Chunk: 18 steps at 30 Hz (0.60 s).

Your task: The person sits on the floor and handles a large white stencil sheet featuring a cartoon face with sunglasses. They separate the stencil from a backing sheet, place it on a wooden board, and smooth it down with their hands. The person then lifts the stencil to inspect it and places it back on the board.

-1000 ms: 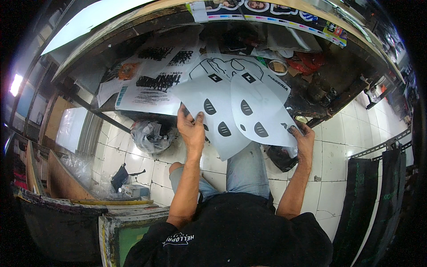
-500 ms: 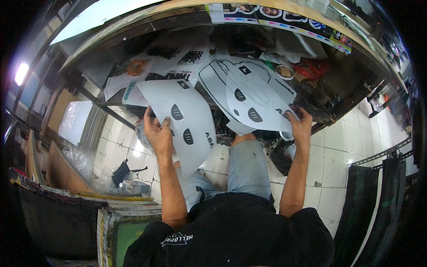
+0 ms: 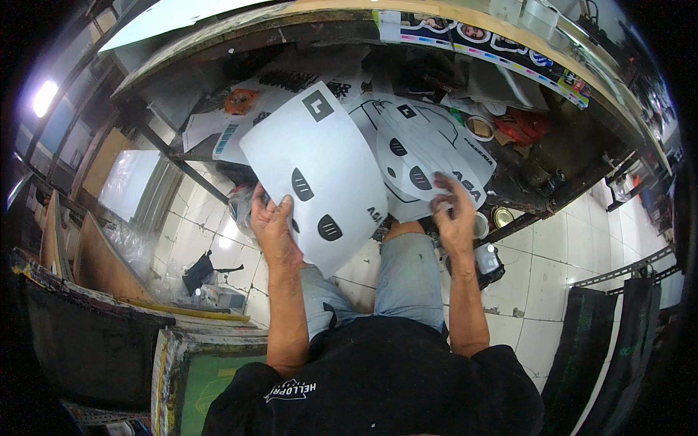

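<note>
1. The left hand (image 3: 275,231) has its fingers clamped on the lower left edge of a white sheet (image 3: 327,163), thumb on top; the sheet is raised and tilted near the middle of the frame.
2. That sheet bears a dark square, rounded dark shapes with pale stripes, and lettering at its right edge.
3. Right of centre, the right hand (image 3: 458,224) has thumb and fingers apart, over the right part of a translucent sheet (image 3: 409,149) with similar marks.
4. The translucent sheet lies over an outlined sheet (image 3: 454,131) on the dark shelf (image 3: 527,192), below the tabletop (image 3: 465,13) at the top of the frame.
5. A red item (image 3: 523,125) lies on the shelf, upper right; an orange one (image 3: 240,101) lies upper left.
6. A green-faced frame (image 3: 211,381) stands at lower left.
</note>
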Motion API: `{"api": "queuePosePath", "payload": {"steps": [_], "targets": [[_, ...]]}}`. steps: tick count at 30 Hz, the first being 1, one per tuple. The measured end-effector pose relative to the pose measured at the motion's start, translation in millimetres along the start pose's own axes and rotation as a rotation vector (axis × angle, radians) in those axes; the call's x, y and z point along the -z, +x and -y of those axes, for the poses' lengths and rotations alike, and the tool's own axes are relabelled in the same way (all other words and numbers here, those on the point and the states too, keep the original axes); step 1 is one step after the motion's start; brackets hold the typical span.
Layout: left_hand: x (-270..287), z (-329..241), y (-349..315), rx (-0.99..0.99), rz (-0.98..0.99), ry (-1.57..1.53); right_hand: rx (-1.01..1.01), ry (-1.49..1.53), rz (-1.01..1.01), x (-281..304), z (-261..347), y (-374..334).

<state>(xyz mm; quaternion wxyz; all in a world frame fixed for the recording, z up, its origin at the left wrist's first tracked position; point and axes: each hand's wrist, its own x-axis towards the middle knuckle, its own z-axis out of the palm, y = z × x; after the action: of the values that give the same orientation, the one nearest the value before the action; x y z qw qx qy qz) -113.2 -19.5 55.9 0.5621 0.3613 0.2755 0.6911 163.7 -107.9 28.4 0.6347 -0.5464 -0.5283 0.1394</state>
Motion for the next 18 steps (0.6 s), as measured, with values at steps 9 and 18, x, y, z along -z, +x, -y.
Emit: {"api": "queuePosePath", "payload": {"steps": [9, 18], "targets": [[29, 52, 5, 0.052, -0.032, 0.018, -0.408, 0.409, 0.436, -38, -1, -31], [52, 51, 0, 0.116, -0.19, 0.154, -0.332, -0.065, 0.425, -42, 12, -41]]}}
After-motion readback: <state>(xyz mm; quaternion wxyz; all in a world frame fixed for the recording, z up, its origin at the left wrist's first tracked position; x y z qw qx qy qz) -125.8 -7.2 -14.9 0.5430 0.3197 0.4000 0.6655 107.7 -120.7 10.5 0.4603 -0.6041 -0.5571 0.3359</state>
